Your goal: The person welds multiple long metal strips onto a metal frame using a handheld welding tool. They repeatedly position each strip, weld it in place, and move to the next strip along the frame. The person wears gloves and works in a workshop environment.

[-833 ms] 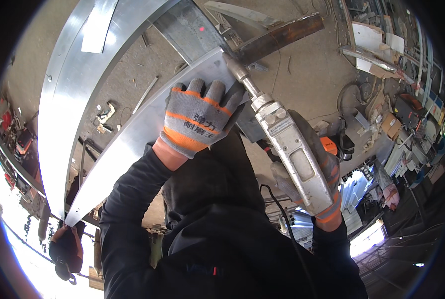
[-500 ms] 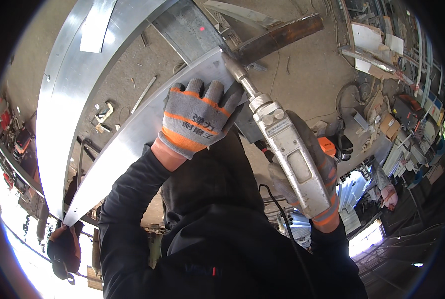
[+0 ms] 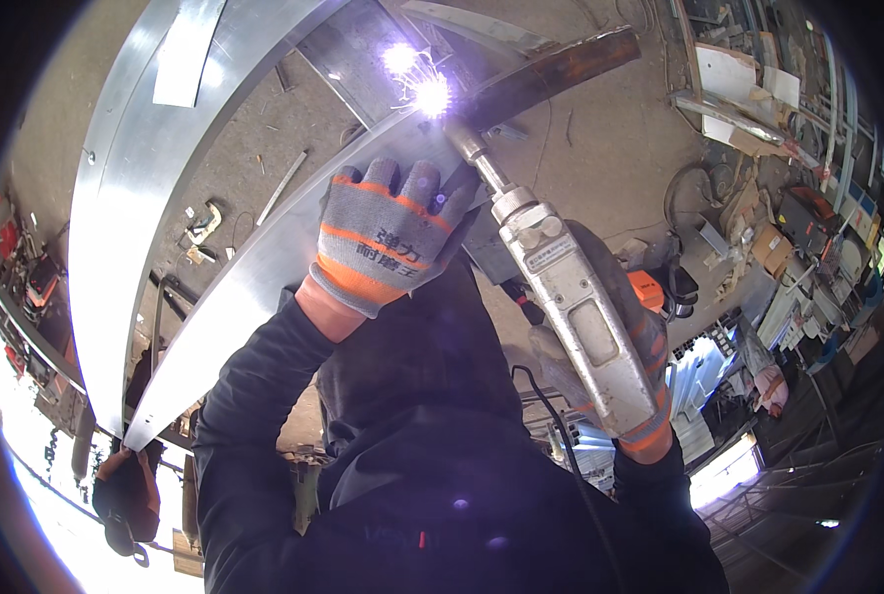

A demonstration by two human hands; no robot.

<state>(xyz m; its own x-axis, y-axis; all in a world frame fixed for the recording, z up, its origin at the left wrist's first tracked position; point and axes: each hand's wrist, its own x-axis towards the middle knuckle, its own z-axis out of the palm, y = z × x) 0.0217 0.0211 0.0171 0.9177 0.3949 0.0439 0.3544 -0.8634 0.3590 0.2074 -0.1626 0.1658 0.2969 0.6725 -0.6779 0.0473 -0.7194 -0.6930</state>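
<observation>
My right hand point(image 3: 640, 317), in a grey and orange glove, wraps around a silver handheld laser welding gun point(image 3: 590, 327). Bright white light and sparks point(image 3: 430, 97) flare just beyond its nozzle, at the upper end of a long shiny metal strip point(image 3: 234, 307). Over that strip, close to the nozzle, my gloved left hand point(image 3: 373, 233) is closed with its fingers bent on the metal; the fingertips are partly hidden. A flat grey metal section point(image 3: 338, 64) meets the strip's end beside the glare, and a rusty bar point(image 3: 561, 74) extends to the right.
A wide curved metal sheet point(image 3: 130, 188) rises on the left. Another person point(image 3: 125, 500) at lower left has a hand at the strip's far end. A clamp point(image 3: 204, 224) and scraps lie on the floor. Boards and offcuts point(image 3: 734, 94) crowd the right side. A black cable point(image 3: 571, 455) runs beside my body.
Bright light and sparks have appeared at the nozzle, where only a small red dot showed on the metal before. Both hands and the gun have barely shifted.
</observation>
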